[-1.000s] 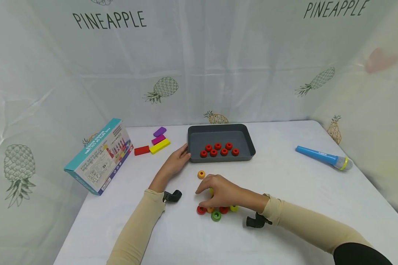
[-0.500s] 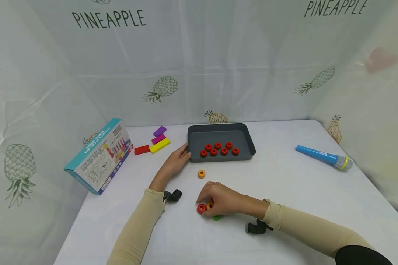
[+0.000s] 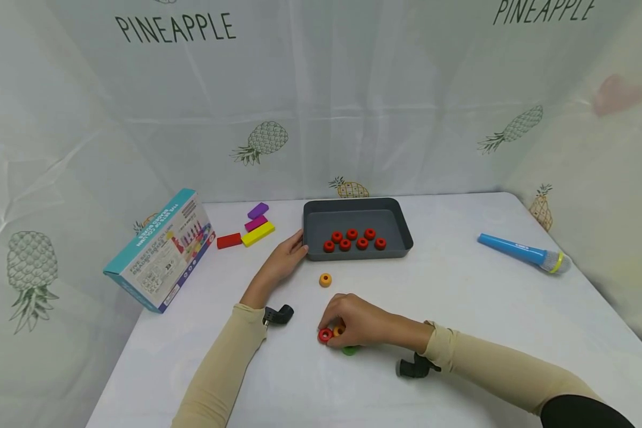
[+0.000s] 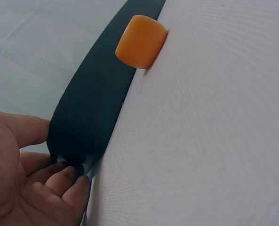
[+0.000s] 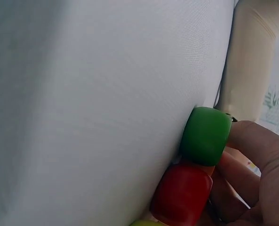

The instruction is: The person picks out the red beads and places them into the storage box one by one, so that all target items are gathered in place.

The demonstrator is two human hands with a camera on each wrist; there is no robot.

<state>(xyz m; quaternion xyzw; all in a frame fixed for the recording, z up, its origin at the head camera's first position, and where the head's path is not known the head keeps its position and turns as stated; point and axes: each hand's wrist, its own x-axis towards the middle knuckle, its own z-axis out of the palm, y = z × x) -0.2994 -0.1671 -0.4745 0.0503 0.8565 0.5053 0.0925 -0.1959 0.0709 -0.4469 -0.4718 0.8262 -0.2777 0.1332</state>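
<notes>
A dark grey tray (image 3: 321, 217) with several red beads in it stands at the back of the table. My left hand (image 3: 285, 260) grips its left front corner; in the left wrist view the thumb and curled fingers lie on either side of the tray's end (image 4: 83, 113). Over a small cluster of beads at the front, my right hand (image 3: 362, 322) pinches a red bead (image 3: 325, 336) between thumb and fingers. Beside it are an orange bead (image 3: 339, 330) and a green bead (image 5: 206, 136). Another red bead (image 5: 181, 194) and a yellow bead (image 5: 148, 223) show in the right wrist view.
A single orange bead (image 3: 325, 280) lies between the tray and my right hand. To the left are several coloured blocks (image 3: 258, 234) and a tilted cardboard box (image 3: 163, 252). A blue toy microphone (image 3: 521, 254) lies at the right.
My right hand has come down over the bead cluster, its fingers closing around the left red bead. It has barely moved over the last half second. My left hand stays on the tray.
</notes>
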